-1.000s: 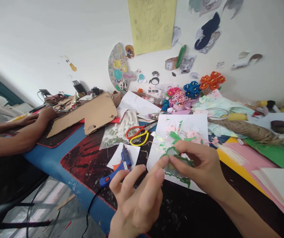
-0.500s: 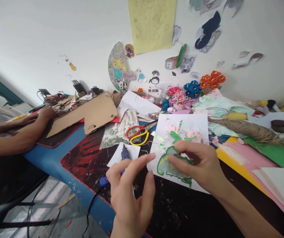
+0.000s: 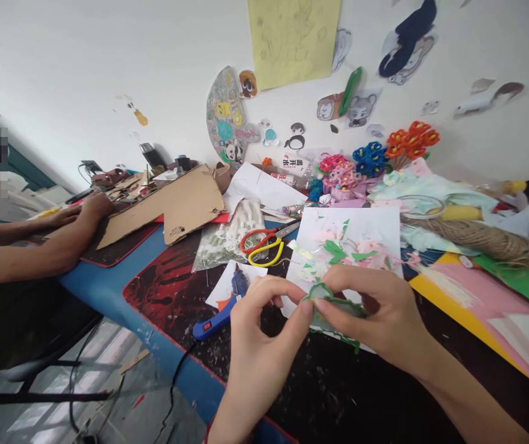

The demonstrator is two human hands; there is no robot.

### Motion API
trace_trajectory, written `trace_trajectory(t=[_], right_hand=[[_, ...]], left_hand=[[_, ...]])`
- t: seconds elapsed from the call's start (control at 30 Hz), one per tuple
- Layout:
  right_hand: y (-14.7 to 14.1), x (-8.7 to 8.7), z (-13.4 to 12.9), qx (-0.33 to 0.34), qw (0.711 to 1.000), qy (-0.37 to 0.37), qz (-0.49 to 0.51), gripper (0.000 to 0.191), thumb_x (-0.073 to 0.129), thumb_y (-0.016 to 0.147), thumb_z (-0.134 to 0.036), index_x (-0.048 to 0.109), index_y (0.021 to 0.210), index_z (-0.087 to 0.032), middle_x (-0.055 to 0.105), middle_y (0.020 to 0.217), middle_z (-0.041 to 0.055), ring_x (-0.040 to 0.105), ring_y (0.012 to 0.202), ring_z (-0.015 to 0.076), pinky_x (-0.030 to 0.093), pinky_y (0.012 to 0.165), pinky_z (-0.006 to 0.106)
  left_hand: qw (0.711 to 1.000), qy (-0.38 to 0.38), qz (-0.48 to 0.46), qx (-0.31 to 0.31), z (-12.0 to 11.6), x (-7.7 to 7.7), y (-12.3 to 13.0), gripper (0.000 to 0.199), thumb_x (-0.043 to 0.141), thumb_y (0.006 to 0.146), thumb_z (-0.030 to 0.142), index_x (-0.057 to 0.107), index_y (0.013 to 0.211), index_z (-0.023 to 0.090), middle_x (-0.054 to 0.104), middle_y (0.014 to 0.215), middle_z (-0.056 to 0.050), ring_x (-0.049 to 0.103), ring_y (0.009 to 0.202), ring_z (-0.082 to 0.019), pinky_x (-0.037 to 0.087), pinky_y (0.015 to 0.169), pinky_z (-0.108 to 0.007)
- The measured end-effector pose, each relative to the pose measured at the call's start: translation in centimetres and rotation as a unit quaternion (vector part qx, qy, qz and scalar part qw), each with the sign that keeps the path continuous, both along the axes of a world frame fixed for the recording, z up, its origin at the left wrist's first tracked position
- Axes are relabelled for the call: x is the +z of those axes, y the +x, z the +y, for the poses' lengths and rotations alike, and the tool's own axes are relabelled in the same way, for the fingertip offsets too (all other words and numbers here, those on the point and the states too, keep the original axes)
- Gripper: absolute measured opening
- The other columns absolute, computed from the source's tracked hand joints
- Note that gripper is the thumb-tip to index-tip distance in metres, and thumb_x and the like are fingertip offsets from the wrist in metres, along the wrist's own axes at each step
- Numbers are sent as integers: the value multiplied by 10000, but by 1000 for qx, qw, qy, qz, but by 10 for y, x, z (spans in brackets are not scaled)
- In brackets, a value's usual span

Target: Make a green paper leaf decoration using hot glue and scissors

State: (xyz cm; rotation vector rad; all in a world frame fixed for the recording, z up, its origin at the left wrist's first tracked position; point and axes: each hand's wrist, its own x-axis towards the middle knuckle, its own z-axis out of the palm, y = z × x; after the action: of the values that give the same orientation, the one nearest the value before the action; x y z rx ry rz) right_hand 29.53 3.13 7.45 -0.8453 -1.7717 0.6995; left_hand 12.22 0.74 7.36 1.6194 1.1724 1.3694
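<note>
Between both hands is a thin, translucent pale-green piece with a dark green edge (image 3: 333, 319). Thumb and index finger of my left hand (image 3: 269, 327) pinch its left edge. My right hand (image 3: 375, 314) grips its upper middle, covering much of it. Underneath lies a white sheet (image 3: 299, 237) strewn with green and pink paper scraps (image 3: 336, 250). To the left of my left hand, a blue glue gun (image 3: 218, 320) rests partly on a small white paper (image 3: 221, 290). Scissors with one red and one yellow handle (image 3: 267, 251) lie beyond it.
A plastic bag of white-and-green stems (image 3: 225, 237) and a cut cardboard sheet (image 3: 163, 206) lie farther left. Coloured paper sheets (image 3: 472, 308) and a twine bundle (image 3: 481, 237) are on the right. Bead-like flowers (image 3: 369, 159) stand by the wall. Another person's arm (image 3: 47, 250) rests at the far left.
My left hand has moved right and closed on the piece's left edge; before, its fingers were apart and off it. The right hand keeps its grip. The view has shifted slightly.
</note>
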Motion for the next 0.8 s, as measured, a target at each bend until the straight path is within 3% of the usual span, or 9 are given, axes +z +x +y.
trace_trajectory(t=[0.3, 0.8], right_hand=[[2, -7, 0, 8, 1000, 1, -2, 229, 656, 898, -140, 521, 730, -218, 553, 681, -34, 484, 629, 124, 403, 629, 291], [1, -8, 0, 10, 1000, -4, -1, 249, 653, 893, -132, 505, 712, -217, 544, 662, -37, 463, 619, 120, 380, 598, 286]], left_hand=[[999, 19, -6, 29, -2, -2, 4, 83, 688, 912, 234, 689, 829, 225, 676, 819, -21, 583, 804, -193, 457, 738, -338], [999, 16, -9, 33, -3, -6, 5, 50, 694, 913, 216, 700, 869, 238, 667, 840, 3, 569, 816, -173, 452, 742, -322]])
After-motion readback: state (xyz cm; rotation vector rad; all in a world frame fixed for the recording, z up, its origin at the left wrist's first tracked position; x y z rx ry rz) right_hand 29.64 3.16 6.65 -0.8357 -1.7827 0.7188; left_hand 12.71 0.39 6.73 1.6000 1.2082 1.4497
